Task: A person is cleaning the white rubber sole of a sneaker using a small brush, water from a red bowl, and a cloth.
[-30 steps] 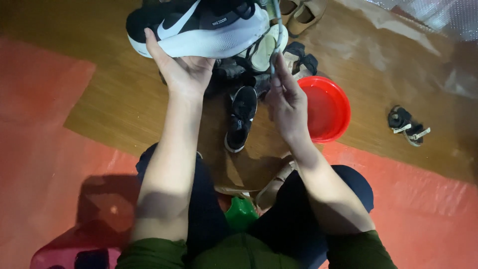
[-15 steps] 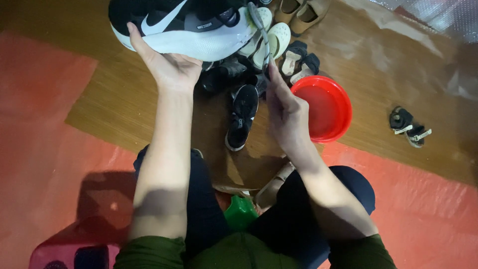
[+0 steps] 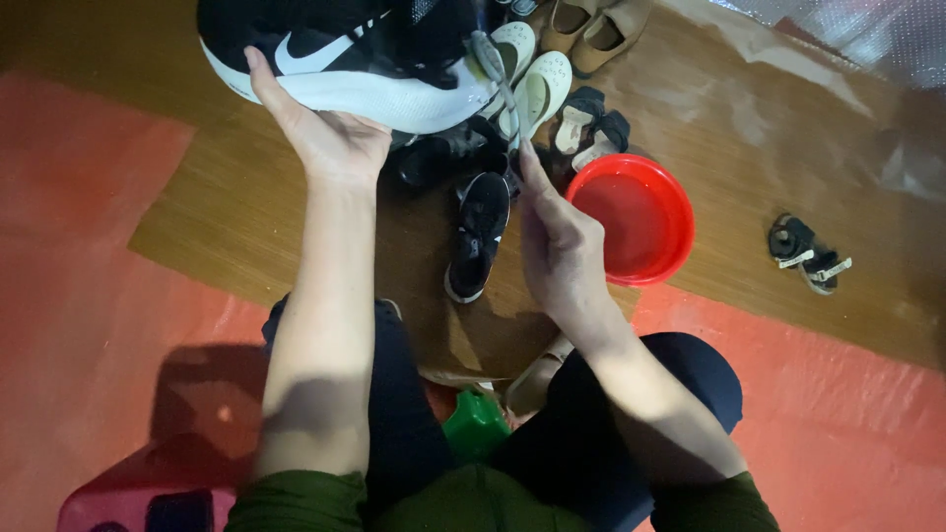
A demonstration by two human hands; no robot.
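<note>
Nearest the camera, a green plastic object (image 3: 475, 424) shows between the person's dark-trousered knees, only partly visible, so what it is cannot be told. At the bottom left corner of the view, a red stool or crate (image 3: 118, 502) sits on the red floor (image 3: 89, 256). Ahead of the knees lies a brown mat (image 3: 246, 207), and 1 small black shoe with a white sole (image 3: 478, 236) rests near its front edge, toe pointing toward the person. Just right of that shoe, the right hand (image 3: 557, 246) is raised with its fingers loosely gathered and 1 finger pointing up at a pale lace (image 3: 493, 69) that hangs from the sneaker; whether the fingertips actually pinch the lace cannot be told. Beside that hand, at the mat's right front edge, stands a round red basin (image 3: 641, 212); its inside looks red and glossy, and whether it holds water cannot be told. Well to the right, 2 small dark sandals with pale straps (image 3: 808, 254) lie together on the mat. Farther out, the left hand (image 3: 330, 138) is spread open under a large black sneaker with a white sole (image 3: 345, 59), palm up, fingers curled around the sole and holding it aloft on its side. Behind the sneaker, toward the mat's far edge, sit a pair of cream slip-ons (image 3: 532, 79), dark sandals (image 3: 591, 123) and tan shoes (image 3: 596, 25).
</note>
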